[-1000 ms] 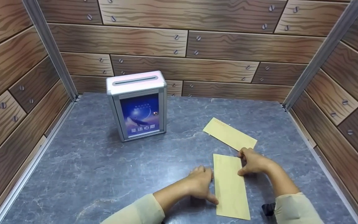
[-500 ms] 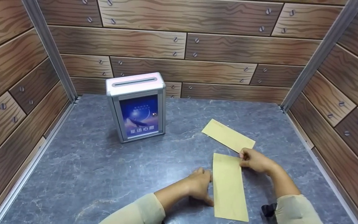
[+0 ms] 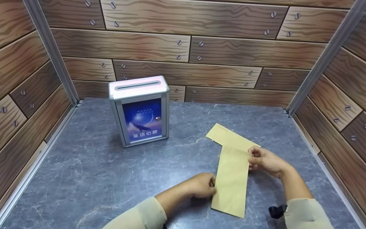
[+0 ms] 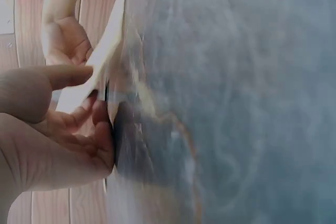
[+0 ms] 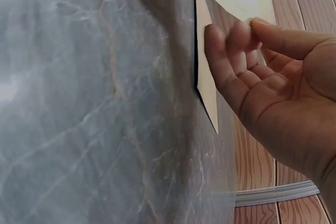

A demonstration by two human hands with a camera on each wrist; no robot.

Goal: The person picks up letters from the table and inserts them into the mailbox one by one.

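A yellow paper envelope (image 3: 230,181) is raised off the tabletop, held at both long edges. My left hand (image 3: 201,185) pinches its left edge, thumb on top and fingers curled below, as the left wrist view shows. Near the far right corner my right hand (image 3: 267,161) pinches the other edge between thumb and fingers (image 5: 239,40). A second yellow envelope (image 3: 230,136), with faint reddish print at one end, lies flat just beyond; the raised envelope covers part of its near edge. In the right wrist view this lying envelope (image 5: 206,51) is right by my fingertips.
A metal-framed box (image 3: 140,111) with a slot in its white top and a blue picture front stands at the back left. Wood-patterned walls (image 3: 227,76) enclose the grey marbled table (image 3: 84,178) at the back and sides.
The near envelope has risen from the table and turned clockwise, its far end now overlapping the other envelope. My left fingers, earlier beside its edge, now pinch it; my right hand has lifted slightly.
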